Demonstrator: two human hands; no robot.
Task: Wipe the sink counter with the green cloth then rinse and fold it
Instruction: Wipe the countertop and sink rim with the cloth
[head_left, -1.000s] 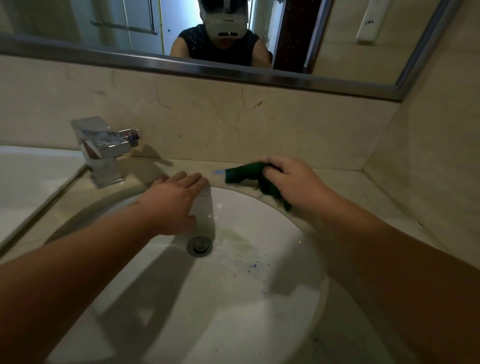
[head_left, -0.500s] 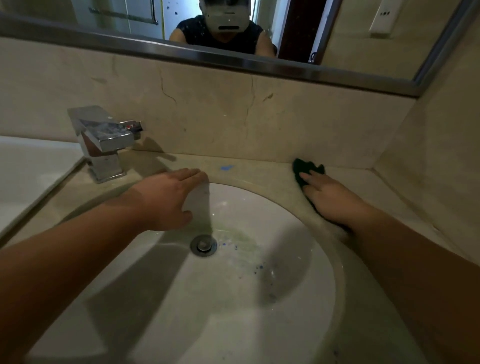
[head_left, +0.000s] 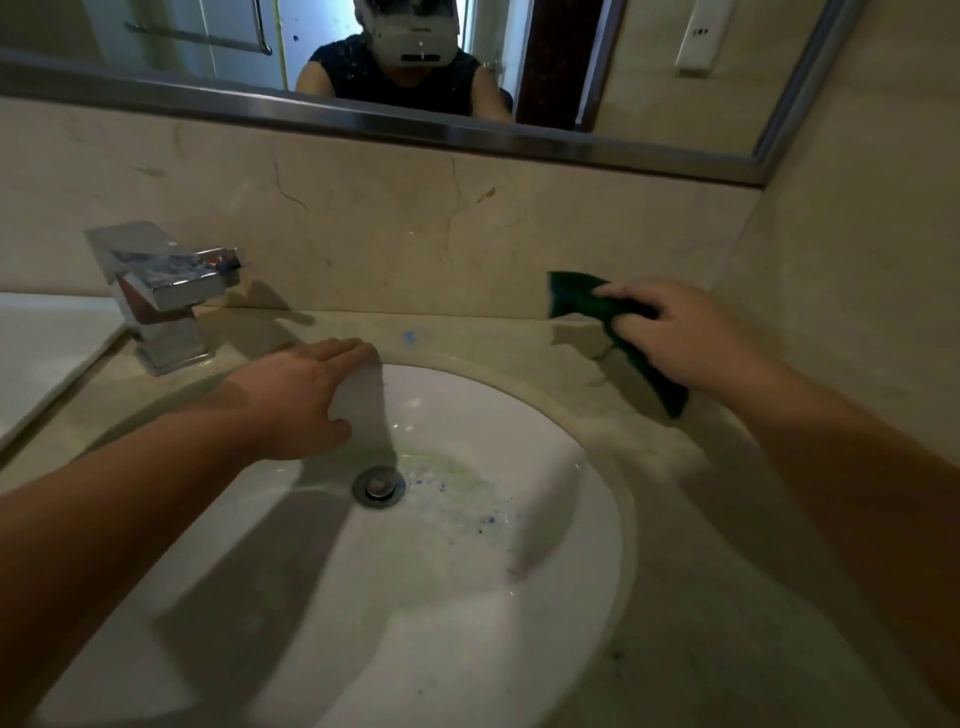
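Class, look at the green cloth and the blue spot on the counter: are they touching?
Apart. The head view shows bare counter between the blue spot and the green cloth, which the right hand holds further right.

We see a dark green cloth (head_left: 582, 299) in the right hand (head_left: 675, 332), over a beige, faintly veined counter (head_left: 519, 348). Under the left hand (head_left: 306, 400) the basin (head_left: 467, 597) is white, with blue specks and a greenish smear by the silver drain (head_left: 378, 486). A small blue spot (head_left: 409, 336) lies between the hands. Beyond the left hand, the tap (head_left: 166, 291) is shiny chrome.
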